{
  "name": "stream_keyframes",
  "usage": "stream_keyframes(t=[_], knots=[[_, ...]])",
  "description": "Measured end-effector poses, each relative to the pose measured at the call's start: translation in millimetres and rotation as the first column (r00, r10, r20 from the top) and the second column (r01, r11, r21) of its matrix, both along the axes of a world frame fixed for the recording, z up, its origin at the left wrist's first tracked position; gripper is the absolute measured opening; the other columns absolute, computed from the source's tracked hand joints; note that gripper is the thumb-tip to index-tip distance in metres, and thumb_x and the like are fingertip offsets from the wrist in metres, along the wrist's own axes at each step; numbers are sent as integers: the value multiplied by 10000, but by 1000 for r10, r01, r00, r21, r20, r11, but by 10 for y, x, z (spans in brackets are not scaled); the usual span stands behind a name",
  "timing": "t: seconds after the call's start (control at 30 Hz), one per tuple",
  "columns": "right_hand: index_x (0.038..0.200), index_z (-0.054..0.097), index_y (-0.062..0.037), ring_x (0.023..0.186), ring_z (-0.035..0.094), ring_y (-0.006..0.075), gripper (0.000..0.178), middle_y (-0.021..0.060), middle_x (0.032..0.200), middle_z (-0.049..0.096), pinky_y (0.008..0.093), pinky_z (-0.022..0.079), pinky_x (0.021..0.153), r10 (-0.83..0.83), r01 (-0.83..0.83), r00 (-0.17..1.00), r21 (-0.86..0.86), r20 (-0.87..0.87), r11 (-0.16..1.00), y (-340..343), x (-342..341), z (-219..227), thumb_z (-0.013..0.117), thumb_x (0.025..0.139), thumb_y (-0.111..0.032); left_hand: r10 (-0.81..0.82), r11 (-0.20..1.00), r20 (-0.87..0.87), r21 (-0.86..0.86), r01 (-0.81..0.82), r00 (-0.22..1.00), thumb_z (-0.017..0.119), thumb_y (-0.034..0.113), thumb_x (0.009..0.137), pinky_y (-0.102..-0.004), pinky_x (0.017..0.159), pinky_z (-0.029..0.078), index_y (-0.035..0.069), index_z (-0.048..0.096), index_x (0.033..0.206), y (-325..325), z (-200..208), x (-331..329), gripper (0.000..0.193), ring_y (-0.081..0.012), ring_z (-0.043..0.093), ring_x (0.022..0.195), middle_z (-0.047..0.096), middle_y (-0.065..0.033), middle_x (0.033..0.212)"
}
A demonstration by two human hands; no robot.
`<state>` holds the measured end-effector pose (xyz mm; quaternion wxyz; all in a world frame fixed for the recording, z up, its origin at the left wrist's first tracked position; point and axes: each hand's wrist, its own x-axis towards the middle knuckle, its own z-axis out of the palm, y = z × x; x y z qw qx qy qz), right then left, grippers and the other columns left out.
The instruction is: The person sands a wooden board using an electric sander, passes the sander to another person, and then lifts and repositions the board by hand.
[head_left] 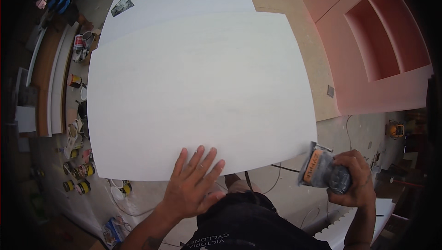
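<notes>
A large white board lies flat in front of me. My left hand is open over its near edge, fingers spread, the fingertips on or just above the white surface. At the board's near right corner, my right hand is closed around the rounded body of a dusty grey power sander with an orange label. The sander is tilted, its flat pad side turned toward the board. Whether the pad touches the edge I cannot tell.
Paint cans and tubs line the floor on the left. Two dark sheet-like pieces lie on white panel at the far left. A pink shelf unit stands far right. Another person is at the far left. A cord trails below the board.
</notes>
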<state>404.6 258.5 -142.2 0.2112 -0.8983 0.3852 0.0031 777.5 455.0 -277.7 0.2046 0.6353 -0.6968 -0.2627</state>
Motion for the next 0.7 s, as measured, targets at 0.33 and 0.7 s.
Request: stream_keyframes(t=[0.33,0.7], knots=[[1186,634,-93,953,703,404,698,196,1090,675,479,567,793,-27,31,985,-18,168,999,-68,-239,-145,824,520,-180,-76,991,219,-95,99,973,418,649,1130,-688,1320,163,257,304,1767,-939,-242,-637,756,-419,268,1670,255,-202,1820],[1300,619,-39,1074,639,347,644,157,1189,625,456,547,941,46,-70,970,95,237,993,6,48,249,836,694,-64,575,766,500,-52,-641,647,395,679,1123,-630,1357,57,246,244,1783,-175,-230,1835,804,-443,135,1697,164,-216,1841]])
